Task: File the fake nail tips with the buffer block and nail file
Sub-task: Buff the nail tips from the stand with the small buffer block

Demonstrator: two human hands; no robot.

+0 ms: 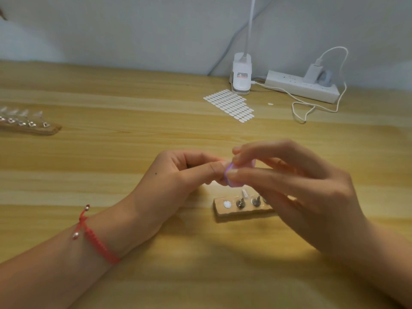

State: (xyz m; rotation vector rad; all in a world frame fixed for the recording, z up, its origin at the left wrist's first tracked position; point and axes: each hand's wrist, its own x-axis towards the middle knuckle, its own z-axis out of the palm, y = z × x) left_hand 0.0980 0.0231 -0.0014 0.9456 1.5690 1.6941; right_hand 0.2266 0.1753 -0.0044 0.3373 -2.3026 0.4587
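**Pink buffer against a pinched tip, above the holder**

The right grip (296, 188) holds the small pink-lilac buffer (231, 182) between thumb and fingertips, raised off the bench (133, 141). The left grip (178, 172) is clenched in a pinch, with thumb and forefinger pressed against the buffer's edge. What it pinches is too small and too covered to see. I judge it to be a tip being filed. No nail file is in view.

A wooden holder (243, 211) lies on the bench, partly hidden by the right fingers. It carries metal pegs (240, 202) and one white tip (244, 194) standing upright. A far holder (31, 128), well apart at the left, bears a row of clear tips.

What could go wrong:
- **Dropped tip:** the pinch has very little to hold, so a hard stroke could flick the tip out onto the bench.
- **Abraded skin:** the fingertips touch the buffer, so a wide stroke would scrape skin rather than plastic.
- **Knocked holder:** the right grip works low over the pegs, and a dip could topple the white tip.
- **Uneven edge:** pressing too long on one edge would thin it unevenly.
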